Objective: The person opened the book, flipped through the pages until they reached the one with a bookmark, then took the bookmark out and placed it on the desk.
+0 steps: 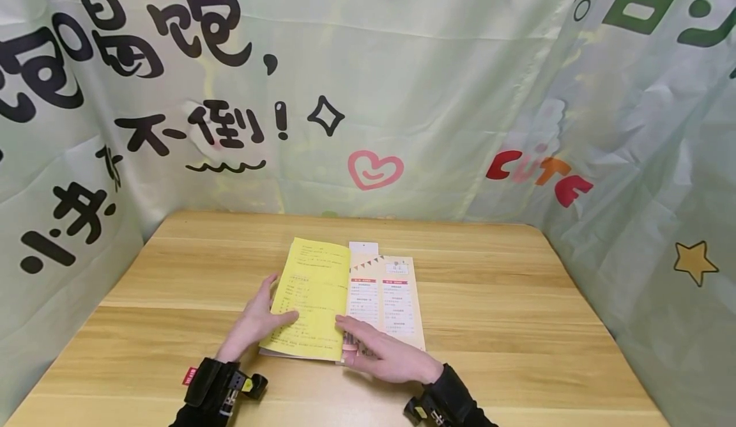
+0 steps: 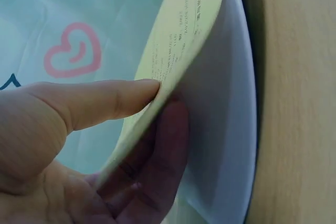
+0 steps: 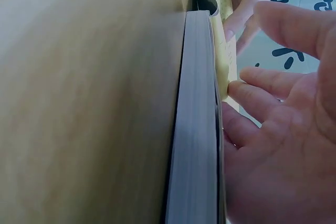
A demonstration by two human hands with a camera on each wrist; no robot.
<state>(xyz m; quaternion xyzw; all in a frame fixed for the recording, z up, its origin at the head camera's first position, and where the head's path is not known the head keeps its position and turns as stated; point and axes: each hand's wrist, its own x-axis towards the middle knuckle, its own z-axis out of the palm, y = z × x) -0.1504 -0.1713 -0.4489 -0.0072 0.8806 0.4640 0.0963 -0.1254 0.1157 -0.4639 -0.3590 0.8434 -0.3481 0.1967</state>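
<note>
An open book (image 1: pixel 386 299) lies on the wooden table (image 1: pixel 517 299) in the head view, its right page printed with red headings. My left hand (image 1: pixel 267 318) pinches the yellow left page (image 1: pixel 313 293). In the left wrist view the thumb (image 2: pixel 100 103) lies on top of that yellow page (image 2: pixel 181 45) and the fingers (image 2: pixel 157 171) are under it, lifting it off the white sheet (image 2: pixel 226 129) below. My right hand (image 1: pixel 382 353) rests flat on the lower right page by the spine. The right wrist view shows its fingers (image 3: pixel 257 95) straight against the book's edge (image 3: pixel 197 129).
A white slip (image 1: pixel 363 248) sticks out past the book's far edge. Printed fabric curtains (image 1: pixel 402 82) close in the table at the back and on both sides. Bare wood (image 1: pixel 172 273) surrounds the book. Black wrist straps (image 1: pixel 213 385) sit on both forearms.
</note>
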